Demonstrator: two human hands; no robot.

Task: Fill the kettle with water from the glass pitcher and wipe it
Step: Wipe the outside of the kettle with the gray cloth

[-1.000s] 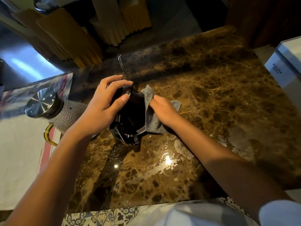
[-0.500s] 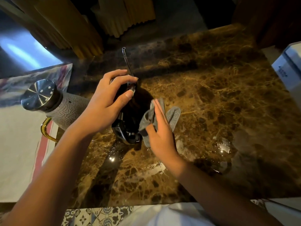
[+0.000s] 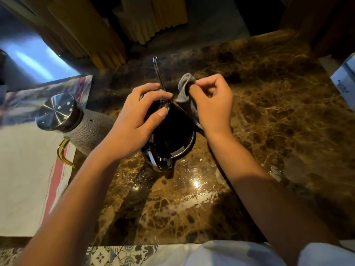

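Head view, looking down on a brown veined marble counter [image 3: 259, 116]. A dark kettle [image 3: 173, 135] stood on the counter near its middle, handle end toward the person, with wet glints on the stone just in front of it. The left hand [image 3: 134, 123] lay over the kettle's top left side, fingers curled round the rim and the thumb pressed near a small metal fitting there. A thin metal rod [image 3: 159, 73] rose from that fitting, slanting away from the person. The right hand [image 3: 211, 104] gripped a grey cloth [image 3: 185, 89], fingers curled and bunching it; the cloth hung against the kettle's far right side, its upper fold sticking up above the knuckles. Left of the kettle, just beside the left wrist, stood a pitcher [image 3: 84, 127] with a textured grey body, a shiny steel lid [image 3: 56, 111] and a gold handle [image 3: 64, 154]; it rested at the edge of a pale mat with a red stripe [image 3: 23, 169]. A white box [image 3: 343, 81] sat at the right edge, well apart from the hands. Ridged yellow boards [image 3: 153, 18] leaned beyond the counter.
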